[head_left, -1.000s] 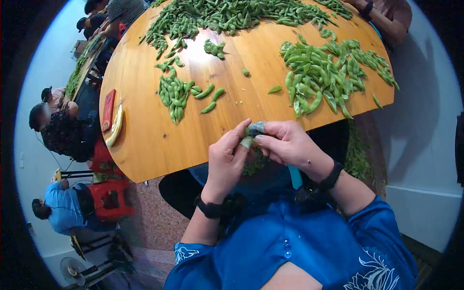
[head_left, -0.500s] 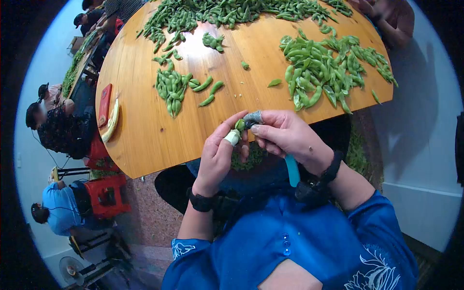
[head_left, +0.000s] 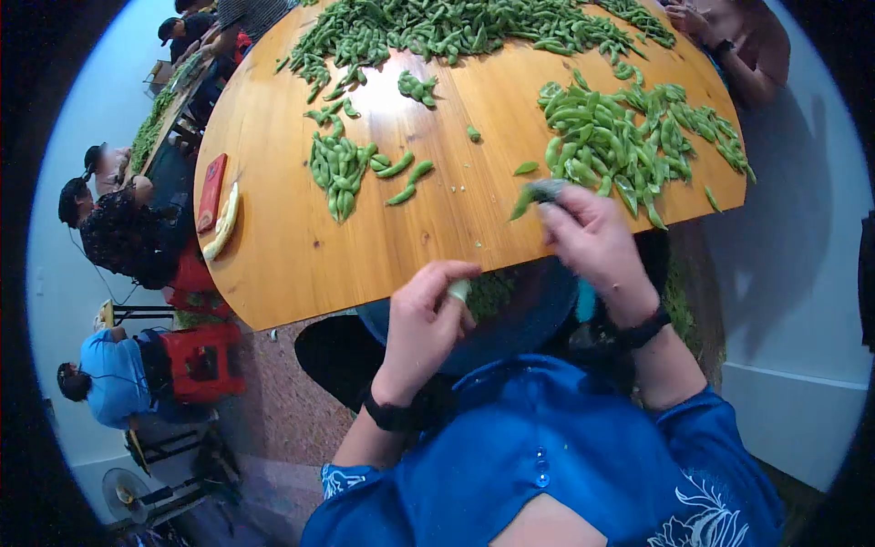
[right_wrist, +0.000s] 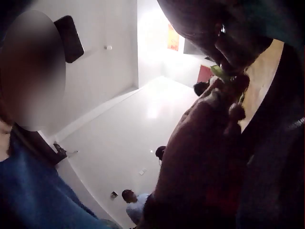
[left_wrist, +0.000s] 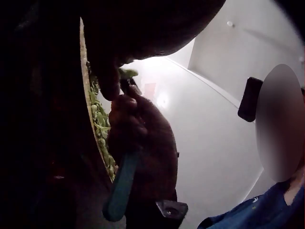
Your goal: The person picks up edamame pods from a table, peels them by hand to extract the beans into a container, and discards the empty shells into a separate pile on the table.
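My right hand [head_left: 597, 242] pinches a green soybean pod [head_left: 522, 202] between thumb and a forefinger wrapped in grey, over the table's near edge. A teal handle [left_wrist: 121, 188] sticks out below that hand's palm; the rest of the tool is hidden. My left hand [head_left: 428, 305] stays lower left at the table edge, its fingers loosely bent, with pale tape on the thumb and no pod showing. Paler green pods [head_left: 602, 137] lie heaped just beyond my right hand. A smaller pod pile [head_left: 339, 173] lies beyond my left hand. Both wrist views are dark.
Across the far side of the wooden table [head_left: 365, 264] spreads a large heap of pods [head_left: 437, 32]. On the left lie a red flat case [head_left: 211, 193] and a pale yellow elongated thing [head_left: 221, 226]. A blue tub [head_left: 383, 324] with greens sits below the edge. Another person's arm [head_left: 743, 73] rests at far right.
Earlier both hands met over the table edge around a pod. Now they are apart: the right hand has moved right and forward with the pod, while the left stays back.
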Motion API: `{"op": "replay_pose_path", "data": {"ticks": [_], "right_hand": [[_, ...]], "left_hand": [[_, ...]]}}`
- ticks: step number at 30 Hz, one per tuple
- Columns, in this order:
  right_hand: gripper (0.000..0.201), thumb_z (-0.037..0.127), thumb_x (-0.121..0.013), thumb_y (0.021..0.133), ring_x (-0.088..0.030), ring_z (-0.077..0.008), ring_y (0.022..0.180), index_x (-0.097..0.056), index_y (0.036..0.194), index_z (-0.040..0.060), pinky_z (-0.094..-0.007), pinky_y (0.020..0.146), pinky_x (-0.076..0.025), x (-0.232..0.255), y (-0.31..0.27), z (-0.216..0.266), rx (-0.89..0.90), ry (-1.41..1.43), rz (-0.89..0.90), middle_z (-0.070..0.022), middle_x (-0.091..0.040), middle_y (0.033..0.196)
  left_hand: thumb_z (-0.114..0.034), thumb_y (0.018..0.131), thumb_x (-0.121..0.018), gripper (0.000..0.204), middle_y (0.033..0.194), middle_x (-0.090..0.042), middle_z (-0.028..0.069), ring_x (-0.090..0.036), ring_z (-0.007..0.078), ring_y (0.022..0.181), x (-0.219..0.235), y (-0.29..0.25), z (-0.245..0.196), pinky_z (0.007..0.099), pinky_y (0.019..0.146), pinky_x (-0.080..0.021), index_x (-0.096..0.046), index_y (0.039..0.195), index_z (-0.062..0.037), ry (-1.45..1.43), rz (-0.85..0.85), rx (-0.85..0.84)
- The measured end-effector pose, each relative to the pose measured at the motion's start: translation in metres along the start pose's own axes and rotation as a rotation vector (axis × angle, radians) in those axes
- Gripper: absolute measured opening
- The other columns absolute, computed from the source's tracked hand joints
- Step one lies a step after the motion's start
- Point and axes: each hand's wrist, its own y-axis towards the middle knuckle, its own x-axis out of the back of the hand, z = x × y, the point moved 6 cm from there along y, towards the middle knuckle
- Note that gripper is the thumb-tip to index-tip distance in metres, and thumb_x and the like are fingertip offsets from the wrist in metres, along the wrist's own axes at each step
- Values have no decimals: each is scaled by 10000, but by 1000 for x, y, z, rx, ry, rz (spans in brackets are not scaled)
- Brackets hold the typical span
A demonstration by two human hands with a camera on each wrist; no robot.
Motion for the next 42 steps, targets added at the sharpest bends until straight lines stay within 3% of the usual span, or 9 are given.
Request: {"op": "replay_pose_path", "data": {"ticks": [2, 11, 15, 18, 19, 21, 22, 24, 42], "right_hand": [[239, 92, -524, 904, -496, -48, 600, -630, 1104, 14, -218, 530, -406, 32, 8, -4, -15, -193, -116, 27, -558, 682], [214, 72, -528, 887, -599, -150, 676, -613, 1056, -26, -291, 634, -476, 40, -1, 20, 133, -394, -171, -125, -642, 782], [233, 65, -530, 872, -650, -226, 880, -608, 1063, -42, -331, 797, -490, 17, -7, 21, 206, -403, -52, -190, -661, 939], [232, 91, -529, 889, -645, -183, 739, -614, 1071, -24, -302, 682, -506, -3, -6, 13, 138, -229, 82, -128, -667, 853], [232, 91, -529, 889, -645, -183, 739, -614, 1071, -24, -302, 682, -506, -6, -5, 14, 135, -227, 75, -128, -667, 853], [265, 124, -504, 939, -482, -24, 509, -580, 1174, 29, -177, 451, -382, -27, -9, -3, -180, 34, 299, 23, -559, 697], [265, 124, -504, 939, -482, -24, 509, -580, 1174, 29, -177, 451, -382, -29, -9, -2, -186, 38, 293, 23, -559, 697], [219, 172, -514, 940, -490, -31, 465, -609, 1088, 42, -180, 411, -379, -36, -14, -1, -284, 189, 371, 36, -557, 672], [162, 196, -534, 938, -439, -7, 454, -616, 941, 56, -152, 388, -318, -42, -40, -6, -407, 445, 496, 49, -539, 657]], "left_hand": [[23, 858, -537, 223, 978, -602, 69, -590, 99, 681, -3, -6, -18, 236, 562, -469, -621, 1062, -11, 371, -11, -386], [-15, 812, -558, 232, 981, -565, 163, -593, 365, 824, 42, 62, -29, 417, 730, -481, -620, 1036, -12, 981, -502, -269], [-15, 802, -565, 218, 950, -567, 163, -593, 364, 853, 46, 75, -19, 414, 725, -485, -619, 1014, -12, 1067, -416, -156], [-24, 810, -584, 190, 925, -594, 157, -612, 316, 765, 41, 63, -20, 376, 672, -498, -618, 996, -12, 1024, -423, -261], [-37, 824, -593, 178, 917, -613, 137, -606, 258, 708, 34, 57, -23, 338, 630, -494, -615, 999, -10, 808, -363, -265], [-72, 880, -597, 205, 893, -649, 62, -557, 88, 602, 18, 47, -15, 224, 529, -452, -616, 1078, -19, 330, -241, -181], [-72, 880, -597, 205, 893, -649, 62, -557, 88, 602, 12, 41, -19, 224, 529, -452, -616, 1078, -19, 331, -233, -177], [-57, 891, -595, 277, 899, -634, 45, -568, 59, 625, -4, 33, -16, 192, 520, -433, -603, 1165, -24, -197, -41, 31], [-95, 899, -599, 385, 892, -645, 75, -590, 108, 660, -22, 12, 25, 205, 600, -479, -529, 1272, -31, -856, 194, 200]]}}
